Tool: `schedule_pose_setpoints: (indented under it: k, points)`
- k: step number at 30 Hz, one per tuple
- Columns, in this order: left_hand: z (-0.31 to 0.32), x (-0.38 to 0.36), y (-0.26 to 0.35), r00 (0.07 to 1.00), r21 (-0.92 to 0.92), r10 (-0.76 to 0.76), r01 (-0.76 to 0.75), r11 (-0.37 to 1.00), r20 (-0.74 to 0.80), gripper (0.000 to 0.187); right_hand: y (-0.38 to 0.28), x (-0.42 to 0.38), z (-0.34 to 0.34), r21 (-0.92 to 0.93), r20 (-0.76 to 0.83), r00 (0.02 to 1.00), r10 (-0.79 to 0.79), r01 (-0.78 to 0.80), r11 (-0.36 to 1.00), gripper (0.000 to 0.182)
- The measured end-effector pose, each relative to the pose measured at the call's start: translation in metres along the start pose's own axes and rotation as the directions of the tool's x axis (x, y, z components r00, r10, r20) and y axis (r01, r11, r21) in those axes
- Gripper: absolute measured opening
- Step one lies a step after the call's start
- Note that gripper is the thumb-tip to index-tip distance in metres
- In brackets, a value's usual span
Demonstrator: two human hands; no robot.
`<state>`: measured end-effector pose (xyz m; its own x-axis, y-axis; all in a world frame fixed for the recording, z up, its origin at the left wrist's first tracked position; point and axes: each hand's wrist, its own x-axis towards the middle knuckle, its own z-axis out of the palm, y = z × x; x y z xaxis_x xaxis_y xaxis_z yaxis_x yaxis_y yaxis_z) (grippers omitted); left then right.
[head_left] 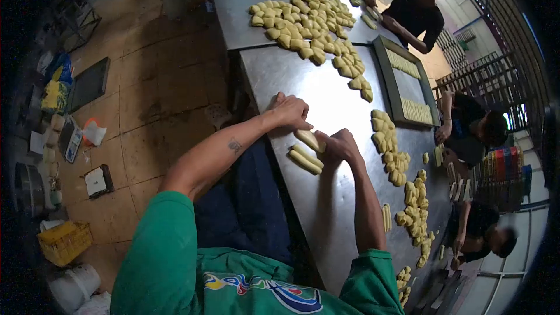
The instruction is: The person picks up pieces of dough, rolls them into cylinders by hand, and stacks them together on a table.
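A pale yellow dough piece [310, 140], flattened and elongated, lies on the metal table between my two hands. My left hand [290, 112] is closed at its upper end, with the thumb on or beside the dough; the other fingers curl away. My right hand [341, 144] is closed with bent fingers at the dough's right side, the fingertips partly hidden. Just below, and close to my body, two rolled dough strips [305, 159] lie side by side, touched by neither hand.
Cut dough lumps [326, 20] cover the far part of the metal table [280, 76], and more dough lumps [389, 146] run along its right side. A tray [408, 81] holds rows of dough strips. Co-workers [411, 9] handle dough opposite. Another dough strip [387, 217] lies by my right forearm.
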<state>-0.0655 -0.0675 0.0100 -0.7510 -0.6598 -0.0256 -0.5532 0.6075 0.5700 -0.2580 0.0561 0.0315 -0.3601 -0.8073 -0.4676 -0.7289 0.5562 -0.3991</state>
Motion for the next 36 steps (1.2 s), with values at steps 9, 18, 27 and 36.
schedule_pose_setpoints:
  k: [9,18,27,36]
  points:
    - [-0.010,0.010,0.009,0.974,0.039,-0.028,0.020,0.999,0.224,0.066,0.004,0.000,0.000,-0.275,-0.128,0.928,-0.350,0.305,0.912,0.068]
    - [-0.005,0.002,0.003,0.992,-0.036,0.033,-0.029,0.999,0.120,0.050,0.007,-0.016,-0.001,-0.014,0.003,0.994,-0.105,0.105,0.994,0.074]
    - [-0.007,0.010,0.017,0.977,0.114,-0.057,0.034,0.993,0.207,0.061,-0.018,-0.010,-0.008,-0.314,-0.049,0.993,-0.112,0.091,0.945,0.078]
    - [-0.014,0.005,-0.005,0.989,-0.044,0.067,-0.062,0.997,0.129,0.046,0.011,-0.029,0.002,0.013,-0.061,0.995,-0.082,0.083,0.996,0.074]
